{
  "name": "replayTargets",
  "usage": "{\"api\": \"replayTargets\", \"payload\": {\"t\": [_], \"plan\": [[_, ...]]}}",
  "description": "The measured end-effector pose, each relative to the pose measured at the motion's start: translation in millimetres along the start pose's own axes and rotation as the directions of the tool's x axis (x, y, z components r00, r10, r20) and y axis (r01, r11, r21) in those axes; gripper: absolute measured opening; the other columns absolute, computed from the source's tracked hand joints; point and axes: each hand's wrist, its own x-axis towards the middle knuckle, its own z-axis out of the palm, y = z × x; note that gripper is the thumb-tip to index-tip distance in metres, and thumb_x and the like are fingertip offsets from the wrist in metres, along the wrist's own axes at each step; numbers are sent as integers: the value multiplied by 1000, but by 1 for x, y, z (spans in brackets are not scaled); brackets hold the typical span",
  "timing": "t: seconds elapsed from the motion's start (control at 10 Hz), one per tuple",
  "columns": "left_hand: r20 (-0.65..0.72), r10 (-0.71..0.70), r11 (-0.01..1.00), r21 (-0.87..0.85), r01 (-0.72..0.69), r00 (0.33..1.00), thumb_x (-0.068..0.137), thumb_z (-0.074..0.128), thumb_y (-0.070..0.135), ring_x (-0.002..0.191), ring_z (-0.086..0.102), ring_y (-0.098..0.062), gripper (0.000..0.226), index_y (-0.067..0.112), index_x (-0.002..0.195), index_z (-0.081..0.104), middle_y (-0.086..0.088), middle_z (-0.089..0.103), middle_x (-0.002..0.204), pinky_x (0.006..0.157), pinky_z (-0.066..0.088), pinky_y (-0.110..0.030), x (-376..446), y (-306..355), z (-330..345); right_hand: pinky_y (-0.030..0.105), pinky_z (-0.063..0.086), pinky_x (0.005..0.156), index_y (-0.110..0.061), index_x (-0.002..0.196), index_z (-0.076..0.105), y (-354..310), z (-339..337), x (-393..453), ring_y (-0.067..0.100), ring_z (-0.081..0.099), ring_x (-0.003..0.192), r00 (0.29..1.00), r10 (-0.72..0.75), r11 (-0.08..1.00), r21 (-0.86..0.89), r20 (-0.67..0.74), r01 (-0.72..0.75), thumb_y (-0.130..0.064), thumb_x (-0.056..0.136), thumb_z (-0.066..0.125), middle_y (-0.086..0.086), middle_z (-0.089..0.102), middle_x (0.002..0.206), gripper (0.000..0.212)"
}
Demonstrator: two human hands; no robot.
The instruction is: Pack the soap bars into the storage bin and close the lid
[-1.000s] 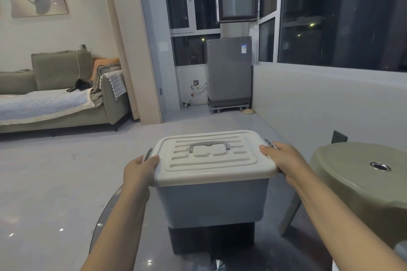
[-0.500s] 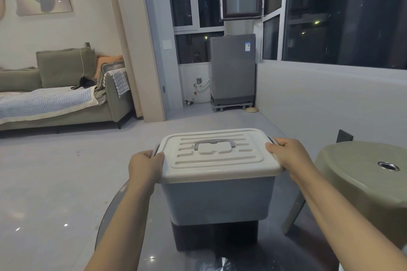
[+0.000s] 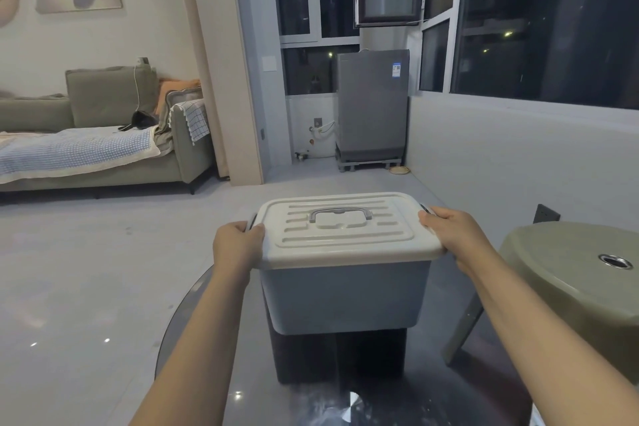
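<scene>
A single wide-angle camera, worn on the person's head, looks forward and down along both forearms to the storage bin close in front, on a glass table. Beyond, the view runs across the floor to the sofa and dark windows.

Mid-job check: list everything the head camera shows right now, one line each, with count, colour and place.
storage bin: one, grey-blue, centre, on the glass table
lid: one, off-white, grey handle, on the bin
glass table: one, dark, round, foreground
stool: one, olive, right
sofa: one, grey-green, left
washing machine: one, grey, by the windows
soap bars: none visible
left hand: grips the lid's left end
right hand: grips the lid's right end
</scene>
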Motion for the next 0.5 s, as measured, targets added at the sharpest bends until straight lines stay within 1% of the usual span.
{"api": "replayTargets", "payload": {"t": [0.1,0.2,0.3,0.4,0.5], "plan": [[19,-30,999,-28,30,999,83,54,11,72,31,-21,13,12,73,45,-8,35,77,63,23,-33,4,2,1,32,43,77,-18,92,69,-1,2,3,21,59,88,1000,11,1000,21,6,-11,-25,87,58,2,68,92,14],[37,-37,997,-62,39,999,82,56,12,75,35,-20,9,15,78,48,-6,40,82,67,26,-33,11,1,3,31,44,77,-15,99,70,-1,5,7,20,59,88,1000,10,999,41,7,-10,-26,88,58,-1,67,91,20],[47,-53,998,-38,55,997,82,56,13,75,35,-20,11,15,76,47,-6,40,82,63,26,-32,16,1,3,38,49,88,-16,92,68,-2,4,7,22,60,94,999,13,999,36,31,-14,-28,88,57,2,67,96,17],[34,-23,997,74,20,999,82,53,13,72,34,-23,14,10,70,47,-13,36,72,59,25,-31,16,4,4,39,49,88,-22,97,66,-1,2,7,22,59,95,997,18,1000,23,80,-20,-30,89,55,2,66,102,16],[-32,38,969,247,-28,999,90,50,21,105,53,-38,27,5,108,63,-19,63,109,82,44,-37,7,14,2,37,46,90,-20,111,59,-2,-3,8,23,55,102,998,52,999,-14,-17,-52,-33,88,54,3,57,111,26]]}}
